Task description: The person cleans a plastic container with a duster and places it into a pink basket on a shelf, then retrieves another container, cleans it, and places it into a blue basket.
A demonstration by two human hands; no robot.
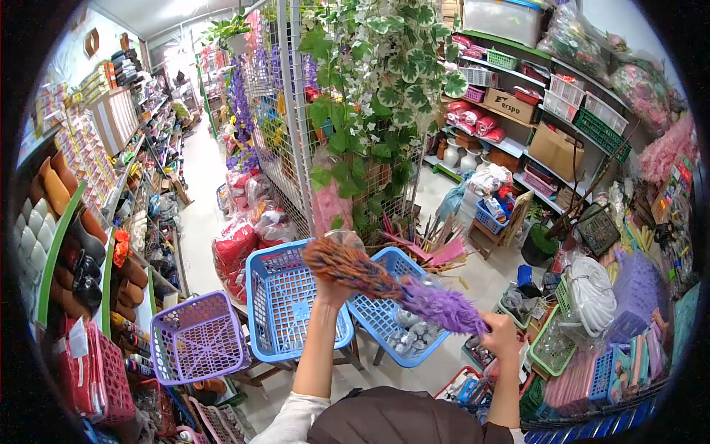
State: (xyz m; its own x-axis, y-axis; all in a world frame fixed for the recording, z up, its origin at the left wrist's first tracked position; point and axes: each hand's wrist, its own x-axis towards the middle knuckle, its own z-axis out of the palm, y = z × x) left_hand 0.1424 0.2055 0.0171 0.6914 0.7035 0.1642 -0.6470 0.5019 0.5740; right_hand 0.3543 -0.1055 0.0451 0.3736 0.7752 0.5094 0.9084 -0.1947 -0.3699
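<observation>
A long fluffy bundle [355, 270], orange-brown with dark flecks at one end and purple at the other, is stretched slantwise in front of me. My left hand [331, 293] holds the orange-brown end from below, its fingers mostly hidden behind the strands. At the lower right, my right hand [501, 337] is closed on the tip of the purple part [442, 305]. Beneath the bundle stand a blue basket [259, 311] and a second blue basket [425, 359], the latter with clear plastic-wrapped items [414, 337] in it.
A purple basket [200, 337] stands to the left. Ahead, leafy vines [355, 133] hang on a white wire rack [285, 126], with red bagged goods [237, 251] at its foot. Stocked shelves [510, 122] line the right; baskets and coiled white tubing [592, 292] crowd the floor there.
</observation>
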